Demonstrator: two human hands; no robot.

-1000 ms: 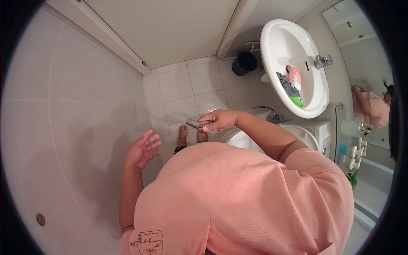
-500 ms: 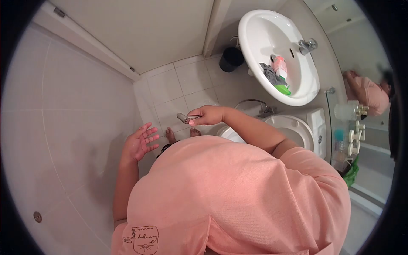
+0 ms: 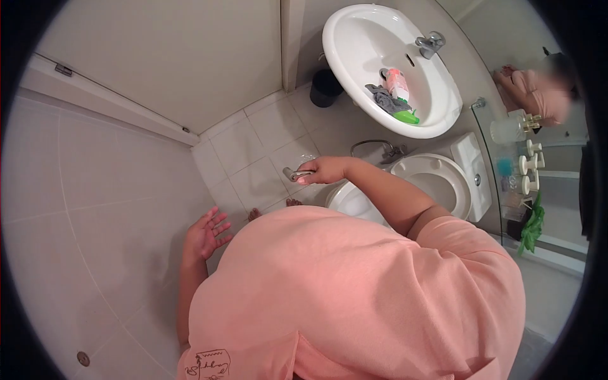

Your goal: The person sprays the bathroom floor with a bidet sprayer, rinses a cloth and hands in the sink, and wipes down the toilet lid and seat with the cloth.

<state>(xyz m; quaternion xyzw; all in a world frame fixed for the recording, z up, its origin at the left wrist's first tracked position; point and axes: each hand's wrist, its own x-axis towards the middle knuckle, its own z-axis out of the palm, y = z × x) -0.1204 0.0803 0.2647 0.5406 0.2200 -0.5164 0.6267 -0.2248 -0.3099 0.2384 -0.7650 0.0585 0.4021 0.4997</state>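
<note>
My right hand (image 3: 328,170) is wrapped round the grip of a small metallic handheld bidet sprayer (image 3: 292,173), held out over the tiled floor with its head to the left. Part of the handle is hidden by the fingers. Off to the left, my left hand (image 3: 206,235) hangs in the air with palm up and fingers spread, holding nothing. A hose (image 3: 367,143) curves from the wall valve (image 3: 394,152) beside the toilet (image 3: 437,166). Wet-looking marks (image 3: 307,158) show on the floor just beyond the sprayer.
The white sink (image 3: 335,60) holds a grey cloth (image 3: 384,98), a pink-and-white bottle (image 3: 397,83) and a green item (image 3: 407,116). Below it stands a black bin (image 3: 325,88). A glass shelf (image 3: 486,133) carries several bottles. A door (image 3: 171,57) and tiled wall (image 3: 95,190) close the left side.
The view has turned and shifted, so the sink appears further left and higher. My right hand still grips the sprayer, now slightly further right in view. My left hand stays spread.
</note>
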